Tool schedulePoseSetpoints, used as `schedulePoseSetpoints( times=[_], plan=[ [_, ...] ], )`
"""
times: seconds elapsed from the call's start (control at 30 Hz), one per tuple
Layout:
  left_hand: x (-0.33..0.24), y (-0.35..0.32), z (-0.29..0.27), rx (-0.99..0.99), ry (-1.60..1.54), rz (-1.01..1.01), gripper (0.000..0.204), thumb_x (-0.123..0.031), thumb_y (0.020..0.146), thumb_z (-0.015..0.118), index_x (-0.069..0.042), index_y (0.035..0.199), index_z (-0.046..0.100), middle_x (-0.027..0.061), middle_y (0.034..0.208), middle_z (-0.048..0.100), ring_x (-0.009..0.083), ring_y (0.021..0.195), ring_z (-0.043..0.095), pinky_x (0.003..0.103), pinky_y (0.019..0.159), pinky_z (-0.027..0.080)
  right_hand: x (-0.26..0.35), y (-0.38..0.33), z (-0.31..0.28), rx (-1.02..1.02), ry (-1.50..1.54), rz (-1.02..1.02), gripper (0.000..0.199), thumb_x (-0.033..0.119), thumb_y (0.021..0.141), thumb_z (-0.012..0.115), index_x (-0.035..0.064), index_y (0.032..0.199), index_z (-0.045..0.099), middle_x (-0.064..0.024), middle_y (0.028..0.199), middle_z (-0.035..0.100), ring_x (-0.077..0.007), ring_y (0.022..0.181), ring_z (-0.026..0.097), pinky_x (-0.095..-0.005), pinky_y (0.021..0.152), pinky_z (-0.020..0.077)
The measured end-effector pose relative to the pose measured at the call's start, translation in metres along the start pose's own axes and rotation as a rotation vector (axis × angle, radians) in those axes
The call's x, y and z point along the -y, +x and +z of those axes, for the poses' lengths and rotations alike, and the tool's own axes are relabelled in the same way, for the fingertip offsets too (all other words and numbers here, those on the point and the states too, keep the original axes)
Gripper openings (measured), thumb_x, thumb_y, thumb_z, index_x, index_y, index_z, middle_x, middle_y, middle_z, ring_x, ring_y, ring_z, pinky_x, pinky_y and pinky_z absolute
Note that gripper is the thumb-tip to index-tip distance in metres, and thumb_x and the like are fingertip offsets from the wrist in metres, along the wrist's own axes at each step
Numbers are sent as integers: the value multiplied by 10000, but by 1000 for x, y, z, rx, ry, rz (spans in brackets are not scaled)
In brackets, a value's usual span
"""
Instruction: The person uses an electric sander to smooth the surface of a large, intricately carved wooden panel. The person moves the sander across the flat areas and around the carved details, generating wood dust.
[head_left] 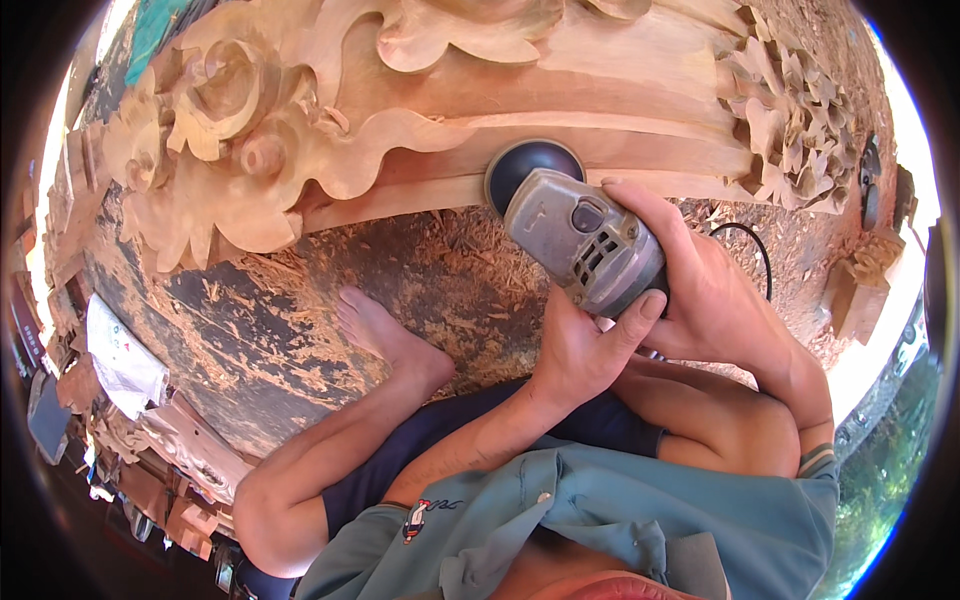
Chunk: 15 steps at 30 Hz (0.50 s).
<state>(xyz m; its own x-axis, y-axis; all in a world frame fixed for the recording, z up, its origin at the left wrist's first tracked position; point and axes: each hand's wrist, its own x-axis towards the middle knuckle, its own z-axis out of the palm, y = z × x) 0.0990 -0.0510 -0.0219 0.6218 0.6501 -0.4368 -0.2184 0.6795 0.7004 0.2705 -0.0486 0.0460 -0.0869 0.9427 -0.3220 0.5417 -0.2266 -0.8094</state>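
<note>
My left hand (580, 345) wraps the near end of the worn grey grinder (575, 235), and my right hand (700, 275) clasps its right side. Left of the grinder lie curled tan wood shavings (280, 340); beyond it, its round black disc (530, 165) overlaps the long, pale-brown carved wooden panel (640, 85).

Carved wood panel (640, 95): pale brown, unpainted, carved face up. Big scrolls and petal shapes at its left end, wavy-edged relief toward the middle, dense leafy cutwork at its right end, long smooth bands between. Grinder (582, 238): scuffed gray body, vent slots, at the panel's near edge, angled with its head toward the panel. Round dark disc (535, 163) on the head overlaps the near edge band; can't confirm contact.
</note>
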Motion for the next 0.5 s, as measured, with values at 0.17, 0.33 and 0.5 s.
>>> schedulePoseSetpoints(
  times=[0.17, 0.33, 0.5],
  plan=[
    [-7, -14, 5, -62, -38, -35, 607, -257, 1004, 781, 30, 1448, 484, 144, 1370, 616, 198, 1249, 614, 373, 1035, 512, 5, 2, -1, 125, 19, 54, 952, 153, 782, 861, 58, 1584, 357, -260, 1297, 676, -475, 1148, 691, -473, 931, 572],
    [-13, -12, 2, -34, -56, -24, 588, -242, 1019, 762, 29, 1456, 477, 147, 1390, 601, 202, 1273, 600, 375, 1060, 497, 13, 7, 0, 38, 6, 32, 949, 172, 784, 857, 67, 1584, 356, -266, 1276, 680, -483, 1104, 701, -473, 912, 577],
    [-6, -16, -3, -35, -3, -13, 563, -255, 1022, 757, 30, 1433, 499, 148, 1376, 605, 204, 1255, 607, 367, 1049, 499, 13, 9, 0, 95, 19, 31, 834, 158, 832, 790, 87, 1555, 380, -271, 1250, 688, -493, 1112, 691, -506, 898, 586]
  ],
)
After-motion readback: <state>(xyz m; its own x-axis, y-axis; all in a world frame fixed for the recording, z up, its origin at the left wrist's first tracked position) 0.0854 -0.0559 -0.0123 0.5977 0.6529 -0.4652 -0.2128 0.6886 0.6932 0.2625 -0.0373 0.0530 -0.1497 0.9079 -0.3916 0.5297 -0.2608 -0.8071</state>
